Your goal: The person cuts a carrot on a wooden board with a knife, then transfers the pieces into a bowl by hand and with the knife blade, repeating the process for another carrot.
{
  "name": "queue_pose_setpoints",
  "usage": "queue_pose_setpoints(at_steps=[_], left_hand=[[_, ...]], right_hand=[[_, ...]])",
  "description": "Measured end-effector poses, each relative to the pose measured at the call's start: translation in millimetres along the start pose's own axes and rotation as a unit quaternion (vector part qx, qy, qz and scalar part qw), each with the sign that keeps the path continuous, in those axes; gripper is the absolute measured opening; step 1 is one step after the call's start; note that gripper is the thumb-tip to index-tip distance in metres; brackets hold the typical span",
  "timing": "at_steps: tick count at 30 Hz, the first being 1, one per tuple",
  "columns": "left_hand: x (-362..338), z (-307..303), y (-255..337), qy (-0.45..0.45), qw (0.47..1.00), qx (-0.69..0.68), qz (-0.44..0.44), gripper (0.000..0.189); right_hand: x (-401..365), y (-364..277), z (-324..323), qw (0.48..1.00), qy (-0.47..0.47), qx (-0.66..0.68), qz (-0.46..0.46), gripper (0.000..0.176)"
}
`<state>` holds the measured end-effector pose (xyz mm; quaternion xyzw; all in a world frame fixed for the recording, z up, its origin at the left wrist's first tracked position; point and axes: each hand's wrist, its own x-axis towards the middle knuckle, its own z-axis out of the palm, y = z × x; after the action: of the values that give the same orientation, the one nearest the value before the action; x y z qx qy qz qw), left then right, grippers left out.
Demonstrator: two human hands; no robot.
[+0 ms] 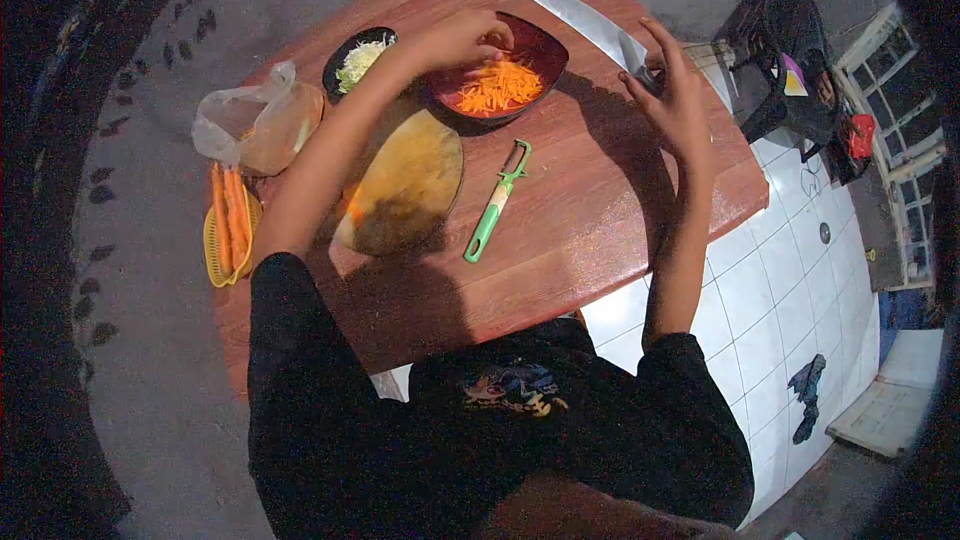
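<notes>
My left hand [470, 40] is over the near-left rim of a dark red bowl [543, 37], its fingers curled inward. Whether anything is pinched in them is hidden. Shredded carrot [500, 87] lies in the bowl. On the right, my right hand [678, 95] has its thumb and fingers around the dark handle of a large kitchen knife [572, 12]. The blade points away to the upper left, along the table's far side. A round wooden cutting board [410, 175] with orange bits on it lies below my left forearm.
A green-handled peeler [497, 202] rests right of the board. Whole carrots [230, 220] sit in a yellow basket [212, 250] at the left, below a clear plastic bag [255, 120]. A black bowl [333, 68] holds pale shreds. A dark bag [790, 50] is beyond the table [570, 230].
</notes>
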<state>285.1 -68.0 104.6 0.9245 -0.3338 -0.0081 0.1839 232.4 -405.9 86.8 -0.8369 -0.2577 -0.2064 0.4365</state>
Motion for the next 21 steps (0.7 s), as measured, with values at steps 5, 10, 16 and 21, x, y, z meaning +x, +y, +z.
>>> queue_pose_setpoints(at_steps=[5, 10, 16, 21], left_hand=[[-1, 11, -4, 0.038, 0.996, 0.059, 0.054, 0.022], [-8, 26, -7, -0.067, 0.993, 0.07, 0.067, 0.021], [-10, 37, -5, -0.077, 0.995, 0.064, 0.015, 0.021], [-4, 26, -9, -0.169, 0.984, 0.013, -0.056, 0.024]], right_hand=[[0, 1, 3, 1.0, -0.001, 0.013, 0.01, 0.068], [0, 6, 6, 1.0, 0.014, -0.012, -0.013, 0.07], [-1, 0, 5, 1.0, -0.003, -0.015, 0.023, 0.071], [-2, -5, 5, 1.0, 0.003, -0.016, 0.018, 0.072]])
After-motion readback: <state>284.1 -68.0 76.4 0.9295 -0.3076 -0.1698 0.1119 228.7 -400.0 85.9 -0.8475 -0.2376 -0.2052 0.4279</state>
